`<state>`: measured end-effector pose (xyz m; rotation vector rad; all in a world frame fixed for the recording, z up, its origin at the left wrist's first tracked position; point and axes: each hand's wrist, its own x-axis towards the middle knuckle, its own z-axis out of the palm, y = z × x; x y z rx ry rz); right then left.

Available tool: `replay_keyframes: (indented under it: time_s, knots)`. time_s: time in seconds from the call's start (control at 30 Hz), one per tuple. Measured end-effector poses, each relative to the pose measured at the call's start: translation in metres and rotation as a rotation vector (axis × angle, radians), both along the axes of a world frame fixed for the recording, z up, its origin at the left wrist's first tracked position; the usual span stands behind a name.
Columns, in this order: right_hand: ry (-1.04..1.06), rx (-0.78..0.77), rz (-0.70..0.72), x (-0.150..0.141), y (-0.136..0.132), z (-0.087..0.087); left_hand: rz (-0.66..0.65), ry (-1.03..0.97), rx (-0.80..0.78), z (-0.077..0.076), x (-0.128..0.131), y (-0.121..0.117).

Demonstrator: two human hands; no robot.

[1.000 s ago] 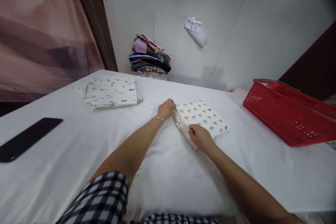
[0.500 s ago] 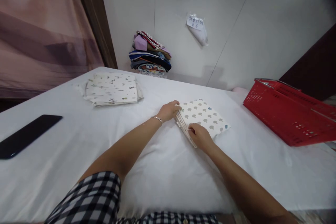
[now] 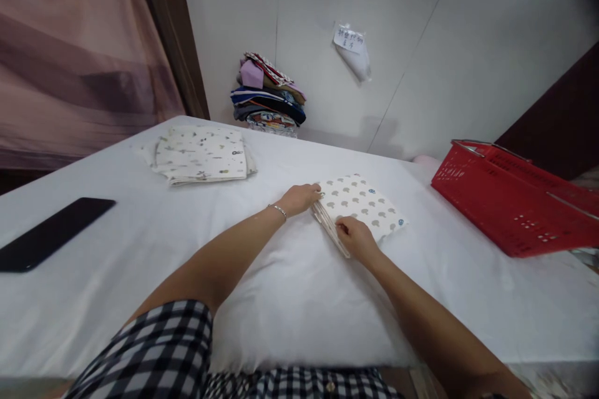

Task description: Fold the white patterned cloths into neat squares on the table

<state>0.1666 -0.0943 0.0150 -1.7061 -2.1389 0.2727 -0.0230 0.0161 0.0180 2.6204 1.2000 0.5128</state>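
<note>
On the folded cloth (image 3: 362,201), the left hand (image 3: 300,199) pinches one corner, maybe to keep layers neat; the right hand (image 3: 358,239) curls at the side edge, its grip hard to tell.

The cloth (image 3: 359,201) lies in front of you on the white sheet (image 3: 290,312), a cream-white piece printed with rows of grey-brown shapes and a few small blue round marks towards its far and right edges. You have it folded into a flat, thick packet of several layers, set at a slant, with the stacked fold edges showing along its left side, facing you.
</note>
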Motion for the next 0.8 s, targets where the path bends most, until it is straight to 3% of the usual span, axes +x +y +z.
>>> replay_keyframes:
  time_s: [0.13,0.37,0.5,0.8]
  knots:
    - [-0.093,-0.048,-0.028,-0.0042,-0.0015,0.0034,0.02,0.006,-0.025,-0.0042,-0.0004,-0.0022]
    - [-0.174,-0.089,-0.066,-0.0075,0.0001,0.0073,-0.088,0.038,0.032,-0.0045,-0.0031,0.0016]
    - [-0.141,-0.092,-0.055,-0.0066,0.0016,0.0094,-0.077,0.045,0.008,-0.0013,-0.0002,0.0039]
    - [0.078,0.053,0.001,0.0017,0.0,0.0036,-0.188,0.123,0.171,-0.0006,0.0028,0.0051]
